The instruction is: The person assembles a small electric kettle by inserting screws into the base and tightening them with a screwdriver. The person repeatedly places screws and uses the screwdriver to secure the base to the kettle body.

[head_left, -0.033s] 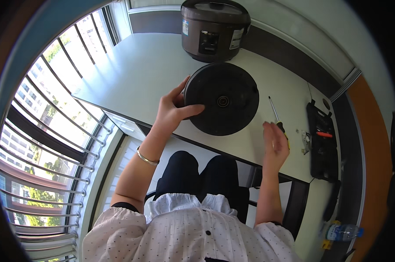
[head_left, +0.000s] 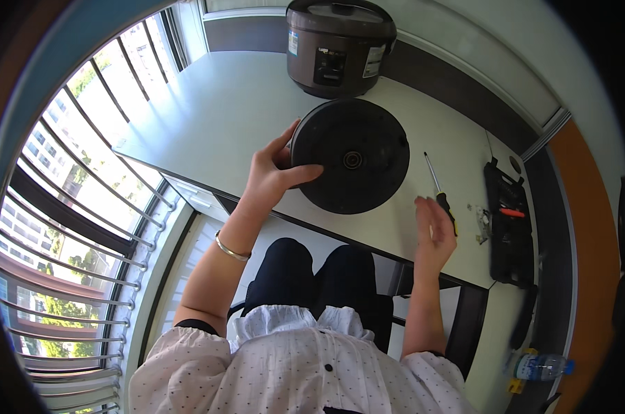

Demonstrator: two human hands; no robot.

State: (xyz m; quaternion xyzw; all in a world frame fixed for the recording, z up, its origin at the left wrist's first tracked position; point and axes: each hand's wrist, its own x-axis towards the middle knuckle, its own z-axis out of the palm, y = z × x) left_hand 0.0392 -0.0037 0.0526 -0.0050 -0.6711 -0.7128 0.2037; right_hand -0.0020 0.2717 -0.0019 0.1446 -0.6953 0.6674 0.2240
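In my left hand (head_left: 271,171) is a round black appliance base (head_left: 350,186), tilted so its flat face is toward me. Concentric rings surround a small socket at its centre. The left thumb presses on the face and the other fingers go behind the rim, partly hidden. To the right of the base, my right hand (head_left: 434,233) hovers over the table with its fingers stretched and nothing in them. Close beside it lies a screwdriver (head_left: 442,196) with a black and yellow handle, its shaft pointing away from me.
A dark brown rice cooker (head_left: 340,52) stands at the back of the white table (head_left: 219,103). On the right lie an opened black tool case (head_left: 511,238) with a red-handled tool (head_left: 512,212) and a small bag of parts (head_left: 483,222). A plastic bottle (head_left: 543,367) is at lower right.
My right hand has drawn very slightly toward me, uncovering more of the screwdriver's handle. The left hand and the round base stay in place.
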